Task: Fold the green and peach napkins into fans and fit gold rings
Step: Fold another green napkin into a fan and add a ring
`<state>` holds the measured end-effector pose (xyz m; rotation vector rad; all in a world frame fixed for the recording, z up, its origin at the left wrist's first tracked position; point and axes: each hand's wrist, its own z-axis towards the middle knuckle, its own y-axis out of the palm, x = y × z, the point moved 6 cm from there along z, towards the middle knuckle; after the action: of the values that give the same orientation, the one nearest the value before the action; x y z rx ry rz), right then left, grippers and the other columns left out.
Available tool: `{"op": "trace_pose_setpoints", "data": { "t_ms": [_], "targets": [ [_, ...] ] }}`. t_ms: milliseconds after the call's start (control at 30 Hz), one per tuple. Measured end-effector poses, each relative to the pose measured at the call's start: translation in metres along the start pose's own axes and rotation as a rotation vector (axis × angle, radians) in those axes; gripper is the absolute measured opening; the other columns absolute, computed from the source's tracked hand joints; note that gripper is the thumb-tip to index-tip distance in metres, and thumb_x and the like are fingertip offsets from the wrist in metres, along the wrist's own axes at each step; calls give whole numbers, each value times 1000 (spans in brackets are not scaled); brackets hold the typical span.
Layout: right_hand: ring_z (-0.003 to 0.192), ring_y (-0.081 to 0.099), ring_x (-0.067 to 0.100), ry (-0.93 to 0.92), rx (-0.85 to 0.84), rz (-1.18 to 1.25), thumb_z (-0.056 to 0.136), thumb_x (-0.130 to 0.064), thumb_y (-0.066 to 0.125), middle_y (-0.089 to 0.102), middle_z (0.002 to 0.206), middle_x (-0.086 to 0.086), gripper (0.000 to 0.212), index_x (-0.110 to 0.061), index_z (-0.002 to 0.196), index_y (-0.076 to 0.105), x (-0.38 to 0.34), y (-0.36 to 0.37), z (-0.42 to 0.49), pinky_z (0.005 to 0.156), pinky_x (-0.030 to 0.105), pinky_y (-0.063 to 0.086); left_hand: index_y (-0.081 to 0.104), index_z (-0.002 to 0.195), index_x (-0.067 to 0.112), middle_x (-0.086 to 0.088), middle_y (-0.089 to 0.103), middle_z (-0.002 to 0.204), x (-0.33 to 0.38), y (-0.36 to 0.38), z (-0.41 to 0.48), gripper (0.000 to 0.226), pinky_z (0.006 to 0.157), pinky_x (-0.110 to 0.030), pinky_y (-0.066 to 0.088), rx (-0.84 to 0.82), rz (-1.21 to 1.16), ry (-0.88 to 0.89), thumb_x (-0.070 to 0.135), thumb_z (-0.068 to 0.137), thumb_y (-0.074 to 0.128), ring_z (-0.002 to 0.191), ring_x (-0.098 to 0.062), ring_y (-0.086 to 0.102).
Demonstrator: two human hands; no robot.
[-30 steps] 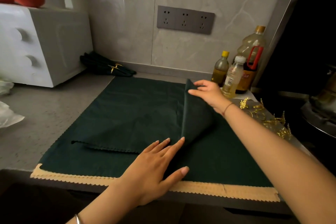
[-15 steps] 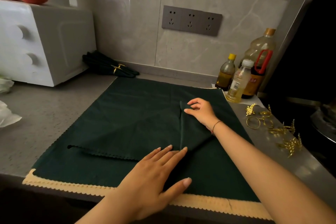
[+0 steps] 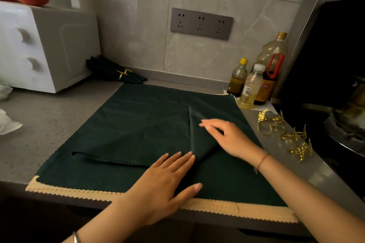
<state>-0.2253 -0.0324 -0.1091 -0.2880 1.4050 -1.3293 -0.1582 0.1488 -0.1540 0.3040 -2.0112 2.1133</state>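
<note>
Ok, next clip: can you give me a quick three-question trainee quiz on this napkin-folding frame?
1. True or false: the left hand lies flat on the green napkin.
2. Where do the loose gold rings lie? A) on the green napkin B) on the counter to its right C) under the left hand
3. Fill in: the peach napkin shows as a strip along the green napkin's ___ edge (near or far).

Key: 1 true; 2 B; 3 near.
</note>
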Motion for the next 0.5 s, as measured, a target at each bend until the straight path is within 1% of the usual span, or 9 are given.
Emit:
{"op": "trace_pose_setpoints", "data": {
  "t_ms": [33,67,100,133,200,267,367,500],
  "targets": [
    [123,34,-9,4,-59,-53,99,-29,41,47,138,-14,33,-25,130,55,0,5,-10,99,1,21,-9,148,39,24,-13,153,1,1,-1,75,116,-23,-12,-1,12,-6,73,82,3,140,6,-17],
    [129,27,-8,5,-116,-119,100,-32,38,40,143,-16,37,-28,135,48,1,10,-18,106,8,15,-9,148,38,23,-13,153,1,2,-1,75,116,-23,-12,0,24,-12,73,82,3,140,5,-17],
    [134,21,-6,5,-169,-185,101,-35,35,33,148,-17,40,-30,140,41,2,17,-24,111,16,8,-10,148,37,23,-14,153,1,2,-1,76,116,-24,-12,3,33,-14,73,82,3,140,5,-17],
    [139,16,-4,9,-217,-233,101,-37,32,27,151,-17,42,-32,143,35,3,22,-29,113,20,3,-11,148,37,23,-14,153,2,2,-1,76,117,-24,-11,8,39,-14,73,82,3,140,4,-17],
    [142,8,-1,23,-279,-273,101,-40,29,18,155,-16,46,-33,146,27,6,32,-34,115,25,-3,-13,146,39,23,-15,153,4,1,-1,75,117,-24,-11,16,38,-11,73,82,3,141,4,-16],
    [142,4,-1,27,-285,-286,101,-42,29,15,156,-16,48,-34,148,23,7,37,-36,116,27,-4,-11,146,40,24,-14,153,4,2,0,74,116,-24,-10,17,46,-11,73,82,3,141,3,-15],
    [142,3,-2,25,-276,-299,101,-42,27,14,156,-16,48,-34,148,21,6,38,-37,116,26,-6,-8,148,38,22,-9,154,2,3,0,74,117,-25,-10,17,71,-22,72,83,3,141,2,-15],
    [140,-2,-9,-42,-286,-289,102,-39,21,9,155,-21,47,-33,148,17,-9,37,-54,114,21,-10,-8,148,36,21,-10,154,3,5,0,79,115,-24,-13,21,60,-24,74,80,1,140,2,-18]
  ]
}}
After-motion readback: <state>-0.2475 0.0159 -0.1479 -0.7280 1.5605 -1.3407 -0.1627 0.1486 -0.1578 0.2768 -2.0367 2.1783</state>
